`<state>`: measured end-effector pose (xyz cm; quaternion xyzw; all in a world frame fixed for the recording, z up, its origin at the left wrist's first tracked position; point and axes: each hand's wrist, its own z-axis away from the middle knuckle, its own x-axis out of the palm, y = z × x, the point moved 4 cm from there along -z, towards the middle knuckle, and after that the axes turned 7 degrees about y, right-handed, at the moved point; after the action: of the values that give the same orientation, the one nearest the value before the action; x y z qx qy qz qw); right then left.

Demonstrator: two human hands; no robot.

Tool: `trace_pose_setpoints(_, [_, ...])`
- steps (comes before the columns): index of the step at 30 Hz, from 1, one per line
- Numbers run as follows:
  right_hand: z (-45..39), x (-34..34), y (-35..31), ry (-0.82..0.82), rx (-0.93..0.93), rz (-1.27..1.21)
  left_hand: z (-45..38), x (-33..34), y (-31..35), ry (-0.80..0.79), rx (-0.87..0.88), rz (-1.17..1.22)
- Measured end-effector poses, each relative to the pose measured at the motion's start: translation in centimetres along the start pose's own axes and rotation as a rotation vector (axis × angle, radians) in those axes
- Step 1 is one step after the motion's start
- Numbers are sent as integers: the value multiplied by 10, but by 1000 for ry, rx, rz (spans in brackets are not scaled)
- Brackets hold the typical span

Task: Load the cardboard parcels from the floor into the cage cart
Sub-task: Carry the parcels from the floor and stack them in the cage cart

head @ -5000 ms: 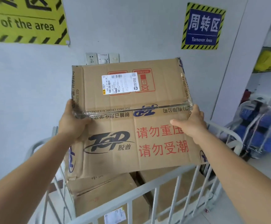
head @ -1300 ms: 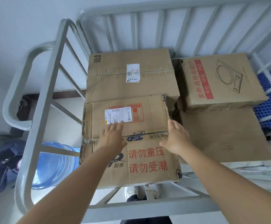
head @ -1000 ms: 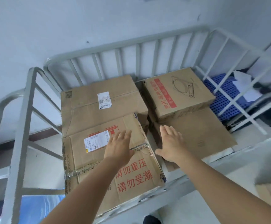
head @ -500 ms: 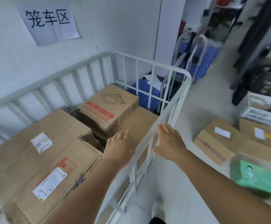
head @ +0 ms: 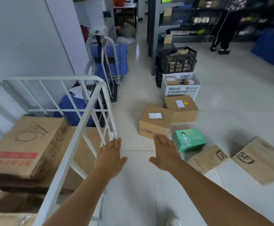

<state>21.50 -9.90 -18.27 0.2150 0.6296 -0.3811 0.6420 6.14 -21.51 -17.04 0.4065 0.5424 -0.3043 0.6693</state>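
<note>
Pale tiled floor (head: 214, 124) fills the centre and right of the head view; grey shelving (head: 182, 18) runs across the top, with a person in dark trousers (head: 222, 30) standing at the upper right.

Cage cart (head: 77, 115), white barred metal, occupies the left side. Inside it, at lower left: a large cardboard parcel with a line drawing and red band (head: 23, 147), lying on flatter brown cardboard; a corner of another parcel shows at the bottom left edge.

Parcels on the floor, centre to right:
- brown box with white label (head: 156, 123), centre, nearest the hands
- second labelled brown box (head: 182, 108), just behind and to its right, touching or nearly so (cannot tell which)
- green carton (head: 190, 139), just right of the first box
- two brown boxes with black round logos, one (head: 208, 159) at lower right, the other (head: 263, 160) at the far right edge, both blurred

Behind these: white slatted crate (head: 180, 88) with small boxes in it, black crate (head: 177, 61) stacked beyond. Blue plastic crates and a folded trolley (head: 107, 62) stand upper centre-left beside the cart.

Hands: left hand (head: 110, 159) and right hand (head: 165, 154) both reach forward over bare floor, palms down, fingers straight and together, holding nothing. Right fingertips overlap the near edge of the first box in the picture (contact not clear). Left hand is just right of the cart's corner post.
</note>
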Motion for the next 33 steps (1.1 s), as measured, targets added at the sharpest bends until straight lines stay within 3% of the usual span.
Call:
trace_pose_setpoints(8, [-36, -13, 147, -45, 169, -6, -92, 44, 109, -134, 75, -63])
trace_pose_setpoints(15, [-82, -24, 240, -67, 269, -41, -163, 63, 164, -155, 67, -93])
trace_pose_setpoints(24, [-169, -11, 294, -132, 326, -46, -267, 89, 165, -205, 37, -141])
trace_pose_setpoints(33, [-313, 2, 311, -154, 426, -96, -417, 111, 140, -244, 54, -71])
